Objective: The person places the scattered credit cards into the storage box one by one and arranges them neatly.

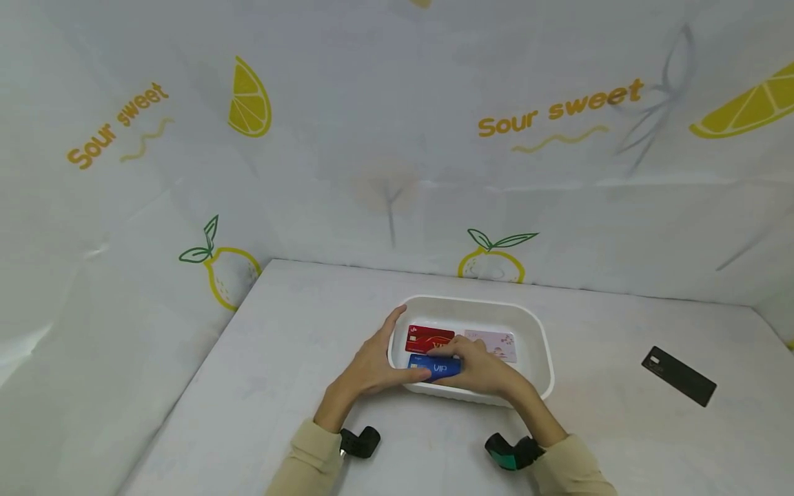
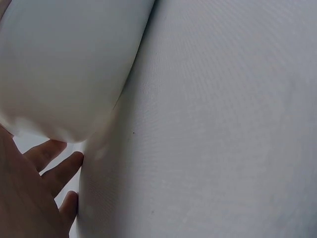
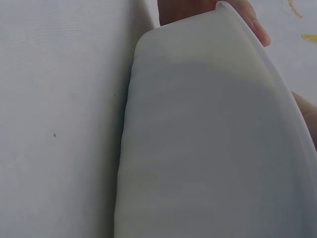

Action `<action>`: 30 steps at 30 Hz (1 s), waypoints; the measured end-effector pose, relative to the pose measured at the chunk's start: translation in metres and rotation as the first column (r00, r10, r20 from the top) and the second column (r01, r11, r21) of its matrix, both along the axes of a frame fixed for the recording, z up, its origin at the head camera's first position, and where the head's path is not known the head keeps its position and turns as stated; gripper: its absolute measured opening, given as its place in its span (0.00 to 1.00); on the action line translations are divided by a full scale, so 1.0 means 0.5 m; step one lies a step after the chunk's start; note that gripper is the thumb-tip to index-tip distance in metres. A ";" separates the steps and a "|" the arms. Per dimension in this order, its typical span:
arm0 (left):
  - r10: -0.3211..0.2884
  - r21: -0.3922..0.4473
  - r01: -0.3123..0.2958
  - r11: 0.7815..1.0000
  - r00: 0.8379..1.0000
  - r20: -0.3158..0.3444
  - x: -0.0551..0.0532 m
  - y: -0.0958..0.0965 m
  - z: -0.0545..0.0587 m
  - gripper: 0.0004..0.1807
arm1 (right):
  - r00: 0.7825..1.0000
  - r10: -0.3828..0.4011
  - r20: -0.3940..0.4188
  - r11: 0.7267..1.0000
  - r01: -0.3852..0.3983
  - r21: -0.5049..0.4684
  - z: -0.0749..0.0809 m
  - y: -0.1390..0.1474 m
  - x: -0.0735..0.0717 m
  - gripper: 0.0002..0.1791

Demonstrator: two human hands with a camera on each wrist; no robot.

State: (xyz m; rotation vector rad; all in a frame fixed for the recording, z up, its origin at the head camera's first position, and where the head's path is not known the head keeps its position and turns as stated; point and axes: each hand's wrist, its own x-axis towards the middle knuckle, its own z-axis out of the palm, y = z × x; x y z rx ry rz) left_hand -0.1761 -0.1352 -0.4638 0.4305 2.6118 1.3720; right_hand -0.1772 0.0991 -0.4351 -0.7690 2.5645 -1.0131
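Note:
A white plastic tray [image 1: 538, 355] stands on the table. Inside it a red VIP card [image 1: 424, 335] lies at the back left, a pale pink card [image 1: 504, 344] to its right. A blue VIP card [image 1: 445, 366] is at the front left, pinched by my right hand [image 1: 480, 364], which reaches over the front rim. My left hand [image 1: 372, 362] holds the tray's left end; its thumb reaches over to the blue card. The left wrist view shows left fingers [image 2: 62, 173] against the outer wall. Only the tray's outside shows large in the right wrist view.
On the table [image 1: 595, 427], a black card [image 1: 679, 376] lies to the right of the tray. Behind rises a white backdrop [image 1: 372, 138] with lemon prints and lettering. A dark camera mount [image 1: 360, 441] sits on the left wrist, another mount [image 1: 513, 452] on the right.

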 end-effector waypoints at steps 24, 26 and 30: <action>-0.010 -0.003 0.009 1.000 1.000 -0.024 -0.002 0.001 -0.001 0.62 | 0.998 0.039 -0.058 0.999 -0.039 0.003 -0.011 -0.006 -0.008 0.27; -0.009 -0.006 0.008 1.000 1.000 -0.025 -0.002 0.001 -0.001 0.62 | 0.998 0.032 -0.058 0.999 -0.032 -0.007 -0.011 -0.006 -0.006 0.27; -0.003 -0.012 0.003 1.000 1.000 -0.026 -0.002 0.001 -0.001 0.62 | 0.998 0.000 -0.056 1.000 -0.001 -0.020 -0.011 -0.004 -0.003 0.29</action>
